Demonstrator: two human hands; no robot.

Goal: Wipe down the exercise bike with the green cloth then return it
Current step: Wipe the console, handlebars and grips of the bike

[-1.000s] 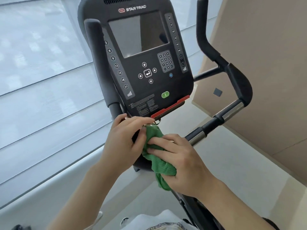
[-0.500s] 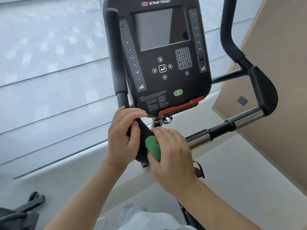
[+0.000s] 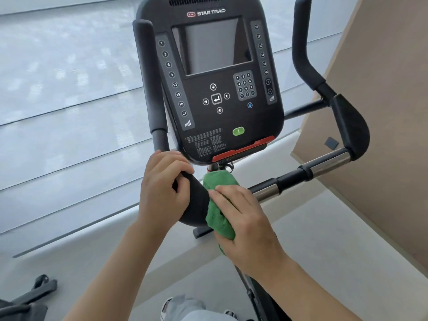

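The exercise bike's black console (image 3: 215, 89) with its grey screen fills the upper middle of the head view. Below it curves a black padded handlebar section (image 3: 196, 200). My left hand (image 3: 162, 193) grips the left part of that pad, fingers curled over its top. My right hand (image 3: 245, 221) holds the bunched green cloth (image 3: 220, 200) against the pad's right side, just under the console's red strip. Part of the cloth is hidden under my palm.
A chrome and black handlebar (image 3: 324, 165) runs off to the right, ending in an upright black grip (image 3: 303, 47). A window with a pale blind (image 3: 64, 89) is behind the bike, and a beige wall (image 3: 382, 112) stands to the right. Dark equipment (image 3: 25, 300) lies low left.
My right hand has slid the cloth along the pad, and more of the cloth shows now than half a second ago. My left hand keeps its grip. The view has shifted.
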